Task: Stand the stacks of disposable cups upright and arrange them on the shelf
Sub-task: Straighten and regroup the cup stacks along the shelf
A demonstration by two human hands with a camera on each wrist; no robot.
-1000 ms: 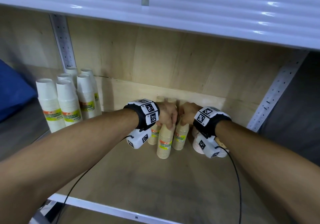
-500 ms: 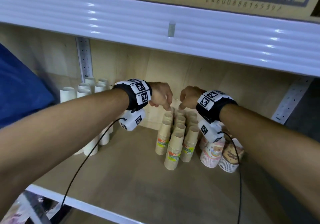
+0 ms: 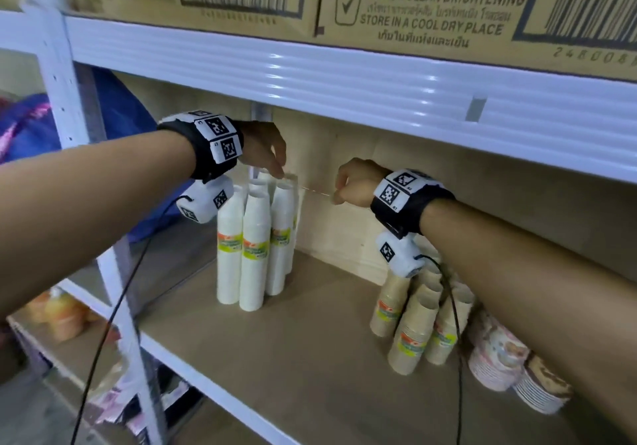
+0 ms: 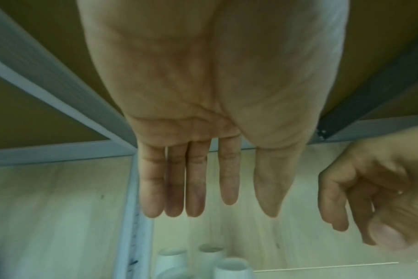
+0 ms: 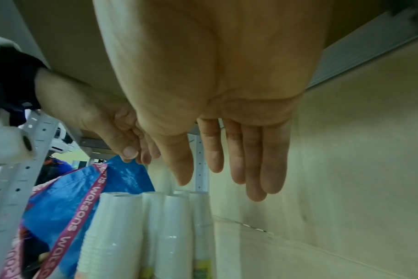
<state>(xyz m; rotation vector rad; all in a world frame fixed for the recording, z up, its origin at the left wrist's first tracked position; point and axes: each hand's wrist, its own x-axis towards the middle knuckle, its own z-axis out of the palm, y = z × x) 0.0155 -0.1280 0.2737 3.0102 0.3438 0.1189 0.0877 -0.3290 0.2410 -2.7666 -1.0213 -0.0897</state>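
Several tall white cup stacks (image 3: 255,238) stand upright together at the shelf's back left; their rims show in the left wrist view (image 4: 229,268) and their sides in the right wrist view (image 5: 155,236). Several brown cup stacks (image 3: 413,324) stand upright at the right. My left hand (image 3: 277,172) hovers just over the white stacks' tops, fingers straight and empty (image 4: 249,208). My right hand (image 3: 339,196) floats in the air to the right of the white stacks, holding nothing (image 5: 199,176).
Short stacks of patterned bowls (image 3: 499,358) sit right of the brown stacks. A blue bag (image 5: 84,198) lies beyond the white shelf post (image 3: 58,100). Cardboard boxes (image 3: 431,14) rest on the upper shelf. The wooden shelf board (image 3: 310,358) lies between the two cup groups.
Both hands have left the brown stacks and moved up and left towards the white stacks. The head view has swung left with them.
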